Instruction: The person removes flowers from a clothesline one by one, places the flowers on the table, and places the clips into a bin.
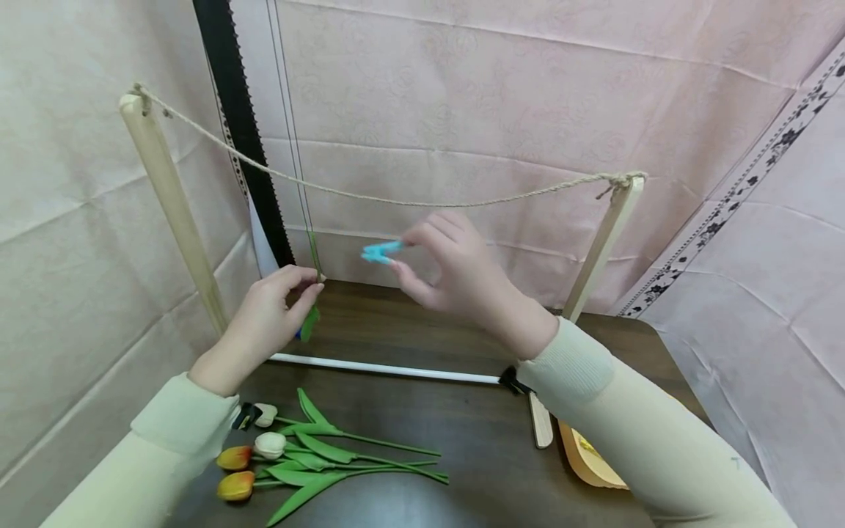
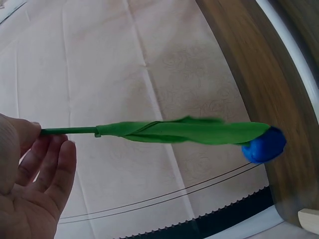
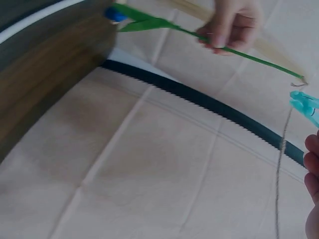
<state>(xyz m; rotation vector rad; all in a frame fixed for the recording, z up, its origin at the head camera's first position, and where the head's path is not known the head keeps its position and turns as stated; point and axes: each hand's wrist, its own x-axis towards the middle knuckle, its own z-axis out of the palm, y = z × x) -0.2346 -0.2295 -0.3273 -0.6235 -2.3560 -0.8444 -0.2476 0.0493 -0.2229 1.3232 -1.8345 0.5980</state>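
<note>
My left hand (image 1: 273, 302) pinches the green stem of a blue artificial tulip (image 2: 184, 132) between thumb and fingertips. The flower hangs head down, its blue bloom (image 2: 264, 145) lowest and the bare stem end pointing up. To the right, my right hand (image 1: 458, 268) holds a light blue clothespin (image 1: 381, 251) between thumb and fingers. The clothespin sits below a sagging twine line (image 1: 396, 202) and apart from the stem. In the right wrist view the clothespin (image 3: 303, 104) appears near the stem's upper end.
Two wooden posts (image 1: 173, 213) (image 1: 604, 246) carry the twine, with a white rod (image 1: 389, 369) low between them. Several orange and white artificial tulips (image 1: 330, 458) lie on the dark wooden table (image 1: 488, 447). An orange tray (image 1: 584, 466) is partly hidden under my right forearm.
</note>
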